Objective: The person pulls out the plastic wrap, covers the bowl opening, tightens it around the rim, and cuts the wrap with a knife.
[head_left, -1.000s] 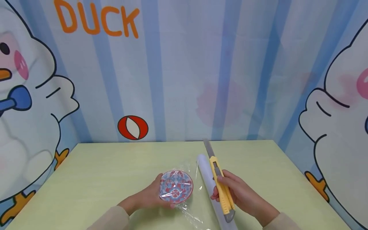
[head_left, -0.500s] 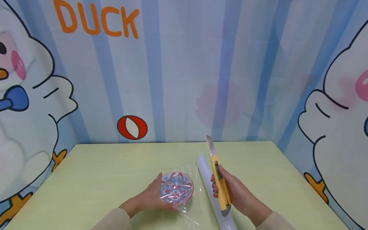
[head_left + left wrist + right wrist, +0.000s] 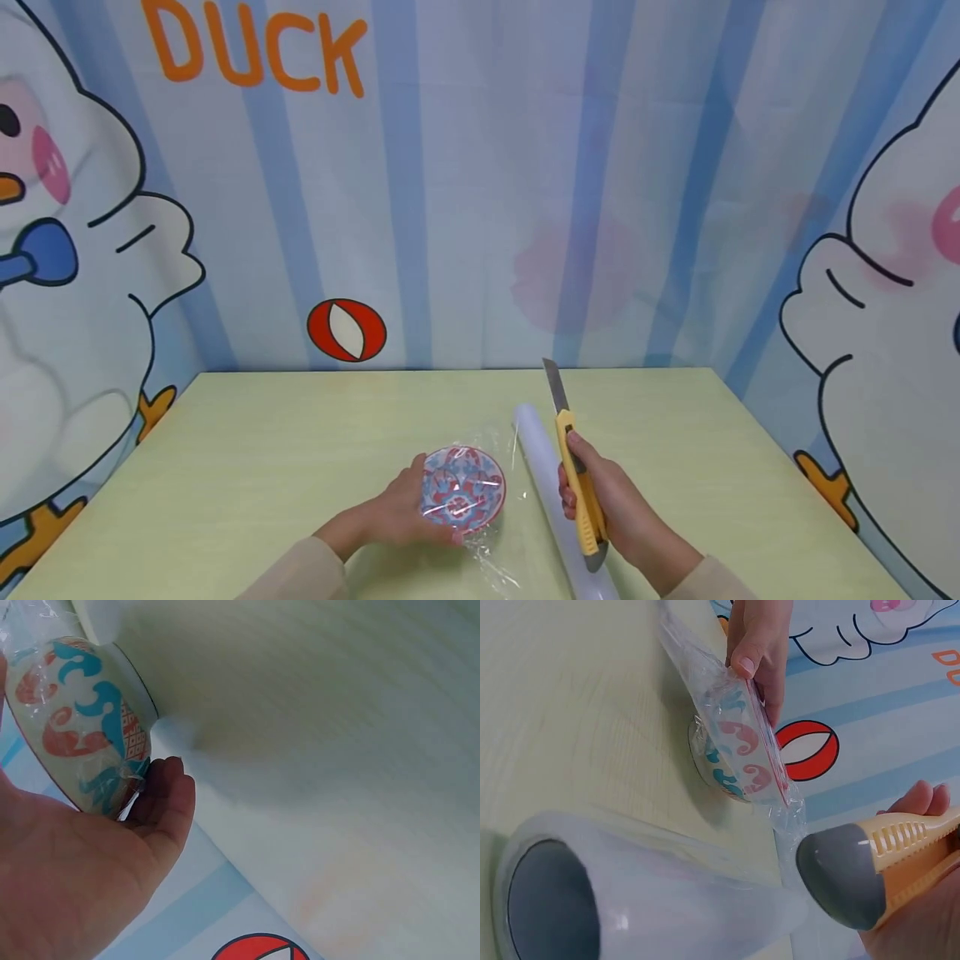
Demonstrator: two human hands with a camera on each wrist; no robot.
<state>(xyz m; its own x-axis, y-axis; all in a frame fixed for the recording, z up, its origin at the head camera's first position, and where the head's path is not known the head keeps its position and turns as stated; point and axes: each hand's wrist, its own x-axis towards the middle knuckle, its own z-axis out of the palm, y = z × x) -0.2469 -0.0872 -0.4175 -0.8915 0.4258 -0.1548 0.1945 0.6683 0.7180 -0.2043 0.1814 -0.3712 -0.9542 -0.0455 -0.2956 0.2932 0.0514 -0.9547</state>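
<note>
Yellow knife (image 3: 592, 523): gripped by its handle above the roll (image 3: 553, 500), with blade (image 3: 557, 385) extended and pointing away toward the backdrop (image 3: 480, 167).
Right hand (image 3: 621, 502): wrapped round the knife, with thumb laid on top and fingers folded about the handle; shown from the right wrist with the grey end cap (image 3: 840, 877) close to the camera.
Left hand (image 3: 397, 510): clasping the bowl (image 3: 462, 490) from its left side, with fingers curled along the outside.
Bowl: between left hand and roll, rim up, figured inside in red, blue and white; decorated outside with red and turquoise scrolls, as seen from both wrists. Resting on the table (image 3: 262, 458) or lifted slightly: cannot tell.
Film (image 3: 487, 560): clear, glossy, drawn over the bowl's mouth, crinkled around its side, gathered below it and reaching across toward the roll.
Roll: pale, lying on the table just right of the bowl, slanting from beyond the bowl down to the near edge of the head view; hollow at the end turned to the right wrist camera.
Sleeves (image 3: 303, 573): beige, at both wrists.
Table: pale yellow-green, set against the backdrop.
Backdrop: striped in blues, printed with orange "DUCK" lettering (image 3: 255, 48), a red-and-white ball (image 3: 347, 330) and white birds (image 3: 82, 333) at either side.
</note>
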